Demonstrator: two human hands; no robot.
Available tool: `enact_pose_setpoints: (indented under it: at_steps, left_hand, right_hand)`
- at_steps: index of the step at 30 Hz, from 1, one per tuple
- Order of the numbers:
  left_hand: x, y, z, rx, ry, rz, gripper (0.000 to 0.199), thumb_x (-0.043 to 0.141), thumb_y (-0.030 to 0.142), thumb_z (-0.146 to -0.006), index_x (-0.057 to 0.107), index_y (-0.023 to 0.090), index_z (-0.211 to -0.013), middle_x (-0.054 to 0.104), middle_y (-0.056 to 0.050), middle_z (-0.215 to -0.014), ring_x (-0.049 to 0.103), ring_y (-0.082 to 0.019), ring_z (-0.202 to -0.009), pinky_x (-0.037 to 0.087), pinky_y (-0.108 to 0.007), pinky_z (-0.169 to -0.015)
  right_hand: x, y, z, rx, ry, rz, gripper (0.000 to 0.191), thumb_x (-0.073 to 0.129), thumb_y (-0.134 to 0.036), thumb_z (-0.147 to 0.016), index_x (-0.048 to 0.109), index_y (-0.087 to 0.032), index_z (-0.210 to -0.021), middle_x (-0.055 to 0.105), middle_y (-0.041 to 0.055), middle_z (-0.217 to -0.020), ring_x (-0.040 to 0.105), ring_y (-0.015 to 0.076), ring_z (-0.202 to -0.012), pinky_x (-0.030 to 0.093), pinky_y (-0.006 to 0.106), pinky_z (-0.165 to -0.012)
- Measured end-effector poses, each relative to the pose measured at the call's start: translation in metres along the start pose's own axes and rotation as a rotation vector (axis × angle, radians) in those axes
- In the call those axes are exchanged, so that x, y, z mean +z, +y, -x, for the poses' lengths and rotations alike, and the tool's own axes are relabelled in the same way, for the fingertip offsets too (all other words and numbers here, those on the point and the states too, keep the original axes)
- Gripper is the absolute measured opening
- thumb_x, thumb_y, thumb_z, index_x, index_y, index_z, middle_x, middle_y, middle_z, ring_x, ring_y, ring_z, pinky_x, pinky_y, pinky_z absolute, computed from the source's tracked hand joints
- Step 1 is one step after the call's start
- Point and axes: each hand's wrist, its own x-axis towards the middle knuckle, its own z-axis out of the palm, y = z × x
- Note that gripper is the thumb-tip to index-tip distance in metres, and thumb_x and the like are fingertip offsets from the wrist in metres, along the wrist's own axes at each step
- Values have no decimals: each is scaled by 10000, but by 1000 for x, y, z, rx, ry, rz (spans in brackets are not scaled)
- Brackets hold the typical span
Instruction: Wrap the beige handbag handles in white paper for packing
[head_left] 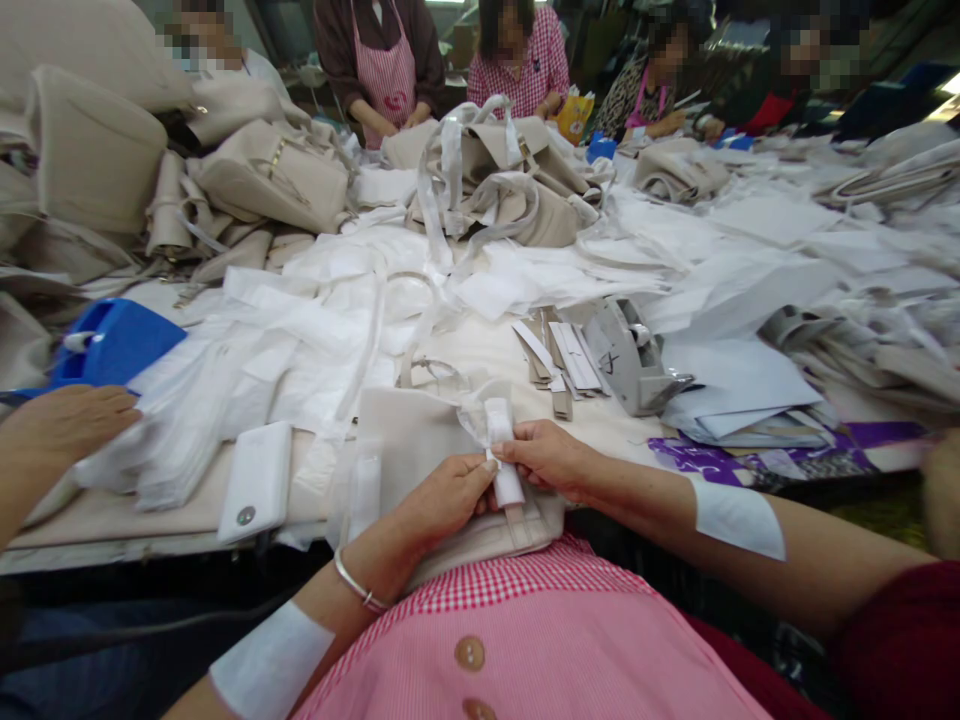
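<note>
A pale cream bag [420, 425] rests against the table's edge in front of my apron, partly hidden by my forearm. A white wrapping strip [510, 487] covers a narrow part at the bag's front, perhaps a strap. My left hand [446, 497] grips this strip from the left, its thumb near the middle. From the other side, my right hand [551, 458] pinches the strip a little higher, with thumb and fingers closed. The fingertips of both hands almost meet. Thin, crumpled clear film [474, 412] stands up beside the strip's top.
A grey tape dispenser [626, 355] stands right of folded card strips [574, 358]. At left are a white phone-like device [256, 480], a blue tape dispenser [120, 340] and another person's hand [82, 425]. Beige bags [277, 175] and white sheets cover the table; co-workers stand opposite.
</note>
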Motion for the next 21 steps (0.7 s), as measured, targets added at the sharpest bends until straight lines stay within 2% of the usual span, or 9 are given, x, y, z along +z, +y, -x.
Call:
enact_pose_setpoints:
  at_steps: [5, 10, 13, 15, 17, 18, 19, 20, 21]
  left_hand:
    - [6, -6, -8, -86, 77, 142, 434, 493, 549, -848, 491, 172, -634, 351, 68, -514, 218, -83, -474, 166, -242, -475]
    - [9, -7, -11, -113, 153, 146, 446, 548, 565, -800, 597, 131, -708, 342, 69, -518, 241, -87, -489, 166, -243, -490]
    - [8, -6, -11, -106, 163, 116, 454, 546, 570, -802, 606, 129, -711, 342, 63, -532, 246, -92, -500, 167, -240, -491]
    - [8, -5, -11, -119, 170, 96, 476, 552, 597, -785, 595, 135, -681, 333, 63, -530, 236, -93, -501, 167, -238, -487]
    - [8, -2, -12, -136, 173, 77, 505, 565, 638, -749, 589, 142, -655, 340, 59, -524, 233, -97, -500, 173, -237, -482]
    - [8, -1, -12, -142, 174, 69, 520, 572, 660, -729, 585, 147, -641, 350, 55, -520, 238, -100, -500, 179, -237, -481]
    - [8, 0, -12, -143, 177, 61, 534, 577, 681, -710, 583, 152, -631, 360, 52, -517, 249, -104, -501, 189, -237, -481]
    - [8, 1, -12, -144, 184, 53, 550, 578, 703, -693, 579, 157, -621, 368, 48, -512, 261, -109, -501, 199, -237, -483]
    - [8, 3, -11, -144, 194, 41, 566, 576, 724, -679, 574, 162, -609, 374, 45, -506, 273, -114, -503, 210, -238, -485]
  right_hand:
    - [1, 1, 2, -75, 49, 105, 192, 588, -301, -839, 567, -151, -721, 437, -72, -478, 340, 50, -372, 232, 183, -368]
    - [1, 4, 5, -102, 34, 225, 228, 553, -311, -862, 575, -154, -698, 478, -56, -503, 405, 63, -397, 291, 181, -390]
    - [-14, 0, 10, -171, 5, 317, 215, 552, -317, -853, 605, -158, -718, 563, -32, -562, 466, 79, -430, 342, 193, -426]
    - [-44, -9, 13, -364, 151, 429, 190, 563, -316, -840, 655, -162, -777, 636, -5, -650, 535, 105, -527, 408, 213, -517]
    - [-90, -21, 18, -579, 479, 549, 196, 564, -315, -837, 695, -171, -863, 696, 30, -798, 598, 147, -714, 456, 251, -685]
    - [-118, -27, 21, -632, 668, 597, 212, 561, -316, -839, 705, -173, -898, 709, 46, -880, 606, 172, -826, 451, 273, -775]
    - [-145, -31, 24, -613, 845, 611, 227, 550, -309, -842, 711, -170, -920, 712, 60, -938, 598, 190, -900, 437, 287, -825]
    - [-172, -33, 26, -499, 983, 583, 224, 548, -304, -838, 714, -166, -900, 711, 60, -935, 591, 191, -904, 429, 286, -827]
    - [-195, -33, 28, -345, 1019, 546, 212, 557, -304, -830, 713, -165, -868, 709, 53, -896, 588, 190, -895, 426, 281, -810]
